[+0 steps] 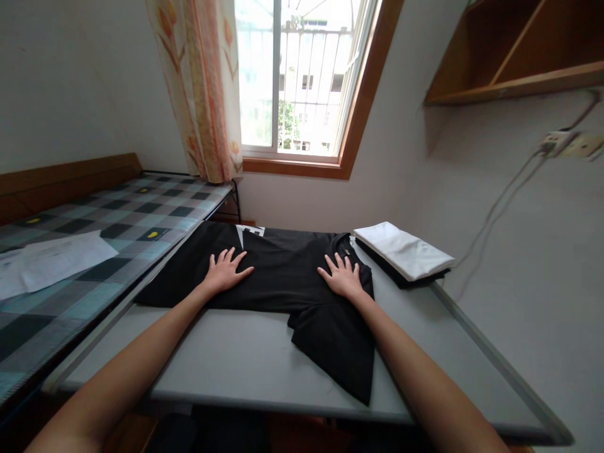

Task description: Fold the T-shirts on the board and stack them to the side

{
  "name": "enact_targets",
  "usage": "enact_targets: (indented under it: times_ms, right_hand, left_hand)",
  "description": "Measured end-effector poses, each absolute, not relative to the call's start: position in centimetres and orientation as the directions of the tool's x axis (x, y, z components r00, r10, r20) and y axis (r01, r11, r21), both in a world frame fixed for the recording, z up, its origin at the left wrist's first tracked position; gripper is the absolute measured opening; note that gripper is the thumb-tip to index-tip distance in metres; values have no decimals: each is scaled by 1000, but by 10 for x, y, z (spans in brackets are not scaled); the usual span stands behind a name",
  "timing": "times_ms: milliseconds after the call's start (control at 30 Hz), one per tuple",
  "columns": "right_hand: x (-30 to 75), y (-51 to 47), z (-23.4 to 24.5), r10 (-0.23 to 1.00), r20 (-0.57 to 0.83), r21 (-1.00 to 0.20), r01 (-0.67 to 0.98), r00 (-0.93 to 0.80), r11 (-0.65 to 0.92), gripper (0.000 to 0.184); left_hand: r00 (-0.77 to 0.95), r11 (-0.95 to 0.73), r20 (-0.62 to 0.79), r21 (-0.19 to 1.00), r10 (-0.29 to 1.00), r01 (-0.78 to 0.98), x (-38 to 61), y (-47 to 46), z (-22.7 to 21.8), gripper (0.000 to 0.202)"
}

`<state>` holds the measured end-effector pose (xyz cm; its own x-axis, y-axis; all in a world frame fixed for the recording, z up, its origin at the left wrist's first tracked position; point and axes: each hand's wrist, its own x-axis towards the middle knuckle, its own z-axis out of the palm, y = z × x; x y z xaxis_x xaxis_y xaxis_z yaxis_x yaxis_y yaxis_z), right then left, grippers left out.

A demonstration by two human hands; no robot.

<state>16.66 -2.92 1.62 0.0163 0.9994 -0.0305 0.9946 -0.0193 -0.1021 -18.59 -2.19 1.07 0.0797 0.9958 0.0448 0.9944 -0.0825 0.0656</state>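
A black T-shirt (283, 270) lies sideways across the table, its collar to the right and one sleeve pointing toward me. Its far side is folded over, and a white printed patch shows at the far edge. My left hand (225, 272) rests flat on the body of the shirt, fingers spread. Near the collar, my right hand (343, 277) also lies flat with its fingers apart. Neither hand grips the cloth.
Folded clothes, a white one (401, 248) on top of black, sit at the table's (226, 358) right side. A bed with a checked mattress (117, 220) adjoins on the left, with papers (56, 261) on it. A shelf (509, 82) and cables (500, 195) are on the right wall.
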Motion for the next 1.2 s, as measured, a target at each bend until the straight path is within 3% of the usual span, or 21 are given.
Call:
enact_targets:
  times_ms: [333,467,567,667,800,1033,1200]
  right_hand:
    - [185,-36,15,977,197,-215,969,-79,122,48]
    - [204,-33,16,970,245,-227,972,0,57,51]
    - [212,-31,14,982,178,-197,980,57,-21,61]
    - [209,-34,14,990,107,-127,989,92,-78,59]
    - [195,-44,22,988,139,-44,997,75,-69,55]
    - [178,-51,25,985,-160,-38,997,59,-66,72]
    - [180,-44,21,988,-145,-47,997,50,-58,71]
  left_hand:
    - [202,-221,131,154,971,963,-216,-21,11,61]
    - [172,-191,127,162,977,968,-220,-18,13,61]
    - [177,-185,62,141,982,973,-219,-18,11,64]
    - [160,-160,14,114,987,980,-218,-22,11,67]
    - [96,-95,-3,94,995,991,-213,-31,18,76]
    - [118,-106,-136,89,984,990,-197,-41,21,93]
    - [112,-105,-107,69,988,992,-194,-38,16,94]
